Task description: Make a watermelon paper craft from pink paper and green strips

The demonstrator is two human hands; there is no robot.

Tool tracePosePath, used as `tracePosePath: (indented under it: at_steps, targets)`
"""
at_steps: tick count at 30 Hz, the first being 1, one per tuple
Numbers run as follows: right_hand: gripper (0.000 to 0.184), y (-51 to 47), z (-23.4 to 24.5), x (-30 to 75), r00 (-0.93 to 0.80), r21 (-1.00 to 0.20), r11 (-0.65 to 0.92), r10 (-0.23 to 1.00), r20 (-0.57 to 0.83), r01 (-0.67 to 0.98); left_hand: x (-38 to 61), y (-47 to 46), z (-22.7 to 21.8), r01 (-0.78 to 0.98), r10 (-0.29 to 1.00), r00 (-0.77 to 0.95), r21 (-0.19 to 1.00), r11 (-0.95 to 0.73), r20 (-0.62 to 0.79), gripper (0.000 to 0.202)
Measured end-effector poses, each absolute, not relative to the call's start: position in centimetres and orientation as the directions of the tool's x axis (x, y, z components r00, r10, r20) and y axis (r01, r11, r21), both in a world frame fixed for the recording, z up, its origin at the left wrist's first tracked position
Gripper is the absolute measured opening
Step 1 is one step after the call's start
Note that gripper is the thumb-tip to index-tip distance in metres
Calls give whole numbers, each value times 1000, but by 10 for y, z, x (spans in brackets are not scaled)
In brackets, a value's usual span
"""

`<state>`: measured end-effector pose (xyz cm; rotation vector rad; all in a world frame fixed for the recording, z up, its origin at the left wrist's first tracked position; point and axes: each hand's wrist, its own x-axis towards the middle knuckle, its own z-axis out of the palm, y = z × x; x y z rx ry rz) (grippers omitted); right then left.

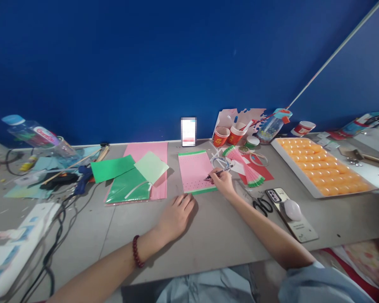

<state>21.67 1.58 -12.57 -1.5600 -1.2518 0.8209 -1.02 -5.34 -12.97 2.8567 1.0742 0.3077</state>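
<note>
Surface (214, 235) carries pink sheet (194, 170), green-edged, at centre. Left hand (177, 216) lies flat just below sheet, fingers loosely spread, holding nothing. Right hand (222, 182): fingers closed on pen (219, 173), tip apparently touching sheet's lower right.

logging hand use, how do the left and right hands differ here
The left hand lies palm down on the table, empty; the right hand grips a pen tipped on the pink sheet. The left wrist wears a red bracelet; the right is bare. Both are ungloved.
</note>
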Motion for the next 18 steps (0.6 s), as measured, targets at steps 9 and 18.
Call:
tracePosePath:
  at_steps: [9,18]
  targets:
    - [18,17,-132,217,236,-932,-22,969,69,363,-10,-53,-130,642,659,735,148,-752,159,44]
    - [21,15,-128,215,246,-930,-19,966,78,368,-10,-54,-129,641,654,740,129,-757,156,44]
